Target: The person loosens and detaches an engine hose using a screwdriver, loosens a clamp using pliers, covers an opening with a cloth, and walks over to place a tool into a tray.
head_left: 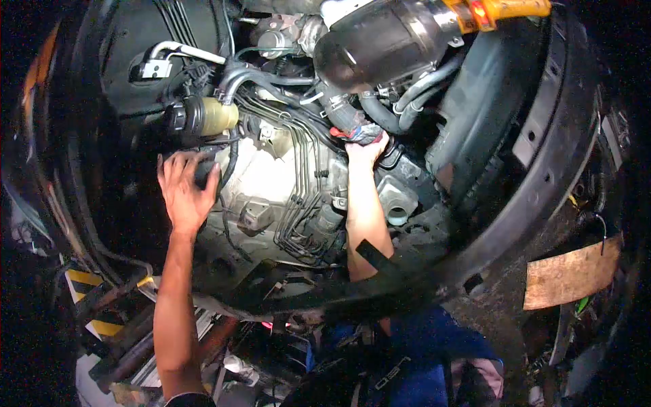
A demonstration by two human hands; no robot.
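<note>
Inside a vehicle's engine bay, my left hand (186,190) rests with fingers and thumb apart by a dark part below the yellowed fluid reservoir (218,116). What lies under its palm is in shadow. My right hand (366,152) reaches deep into the bay, its fingers closed on a crumpled rag (368,134) coloured grey, red and blue. The rag presses against the lower end of a thick dark hose (342,112). Most of the right fingertips are hidden behind the rag.
Above hangs a dark shiny cylinder (380,47) with an orange handle (508,9) glowing red. Thin metal pipes (298,176) run between my arms. The curved body edge (488,251) borders the bay. A wooden board (573,271) lies right; yellow-black striped plates (85,281) stand lower left.
</note>
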